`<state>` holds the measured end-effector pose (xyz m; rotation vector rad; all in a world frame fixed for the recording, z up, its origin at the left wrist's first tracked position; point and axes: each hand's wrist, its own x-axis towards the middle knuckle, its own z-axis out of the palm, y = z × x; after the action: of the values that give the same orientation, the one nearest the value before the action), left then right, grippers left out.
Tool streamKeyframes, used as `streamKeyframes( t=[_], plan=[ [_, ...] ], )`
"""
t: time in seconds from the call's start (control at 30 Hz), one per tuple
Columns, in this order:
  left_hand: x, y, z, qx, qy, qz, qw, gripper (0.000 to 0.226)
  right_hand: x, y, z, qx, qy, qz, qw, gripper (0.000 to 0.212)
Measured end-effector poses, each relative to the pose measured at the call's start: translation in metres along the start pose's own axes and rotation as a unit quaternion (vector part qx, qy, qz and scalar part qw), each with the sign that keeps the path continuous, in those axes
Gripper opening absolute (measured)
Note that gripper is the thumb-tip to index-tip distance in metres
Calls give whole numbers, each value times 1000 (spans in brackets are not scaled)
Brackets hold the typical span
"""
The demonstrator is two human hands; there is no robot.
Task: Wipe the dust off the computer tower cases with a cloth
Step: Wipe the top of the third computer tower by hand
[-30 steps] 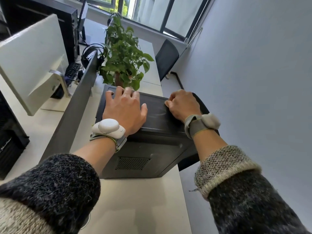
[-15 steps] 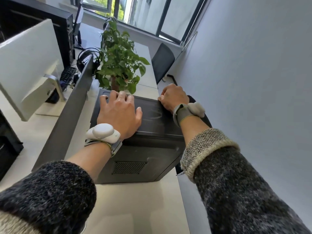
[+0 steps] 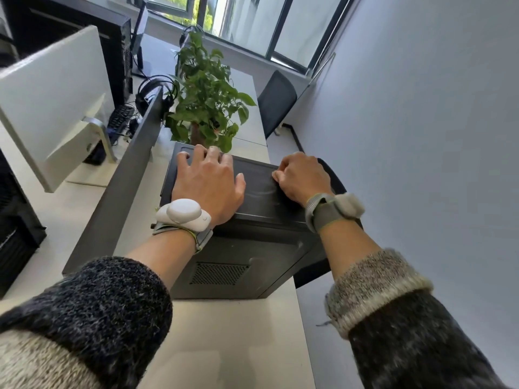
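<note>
Computer tower case (image 3: 252, 217) sits just beside potted plant (image 3: 206, 99). L hand (image 3: 209, 186) flat, fingers spread, on its top; R hand (image 3: 302, 176) curled there, cloth unseen, can't tell if held. Smears (image 3: 261, 192): top partly wiped, sides prob. left.

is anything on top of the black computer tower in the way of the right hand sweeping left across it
Only the left hand, lying flat on the left half of the black metal computer tower case. The bare panel between it and the curled right hand carries nothing else.
</note>
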<state>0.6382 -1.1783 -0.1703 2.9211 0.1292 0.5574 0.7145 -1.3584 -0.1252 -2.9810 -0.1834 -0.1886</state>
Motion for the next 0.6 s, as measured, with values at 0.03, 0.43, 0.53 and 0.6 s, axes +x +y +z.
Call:
streamKeyframes(
  t=[0.03, 0.43, 0.53, 0.6],
  plan=[
    [0, 0, 0, 2, 0, 0, 1000, 53, 8, -5, 2, 7, 6, 4, 1000, 18],
    [1, 0, 0, 8, 2, -2, 1000, 54, -8, 24, 1, 66, -56, -28, 996, 19],
    [0, 0, 0, 9, 0, -7, 1000, 53, 11, 16, 2, 60, -47, -28, 997, 19],
    [1, 3, 1, 14, -1, -2, 1000, 53, 24, 8, 5, 73, -11, -11, 997, 13]
  ],
)
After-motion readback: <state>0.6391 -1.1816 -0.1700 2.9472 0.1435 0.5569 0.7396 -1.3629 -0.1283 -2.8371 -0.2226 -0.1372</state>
